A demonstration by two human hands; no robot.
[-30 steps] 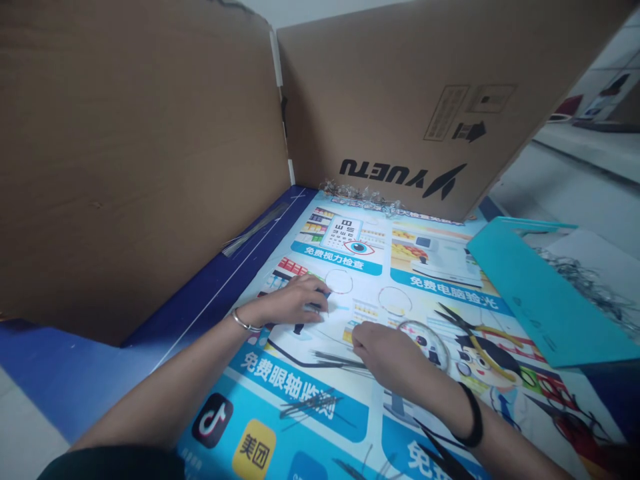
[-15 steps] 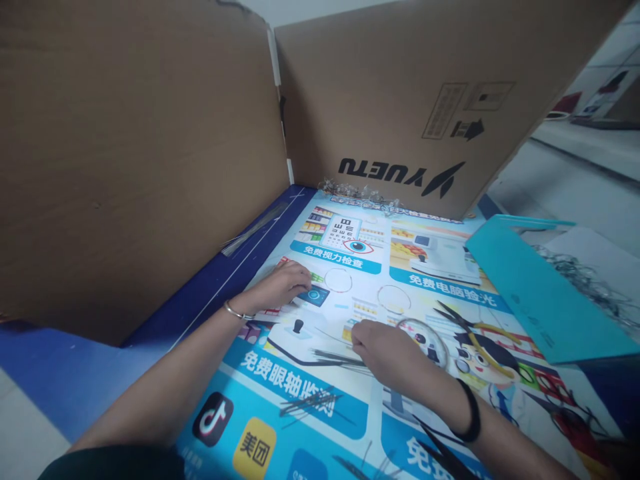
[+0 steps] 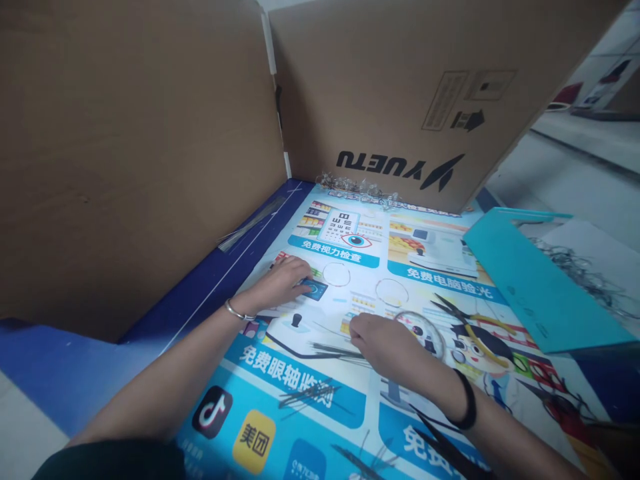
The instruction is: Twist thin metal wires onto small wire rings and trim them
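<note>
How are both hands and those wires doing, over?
Left hand near a thin ring; grip unclear. Right hand curled, contents hidden. Wire bundle beside it. Yellow-handled tool farther right.

Upside-down "YUETU" is printed on the cardboard panel (image 3: 375,100); the poster (image 3: 345,257) reads "免费视力检查", "免费电脑验光" and partly covered "免费眼轴监测", its yellow icon (image 3: 254,441) "美团".

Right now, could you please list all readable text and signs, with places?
"YUETU", inverted: cardboard panel
Arrow: panel
"免费视力检查": poster
"免费电脑验光": poster
"免费眼轴监测", wires across: poster
"免费", partial: poster
"美团": yellow icon
Note sign: black icon
"E": chart
Unreadable: heading, blue icon, folder and panel fine print
</note>
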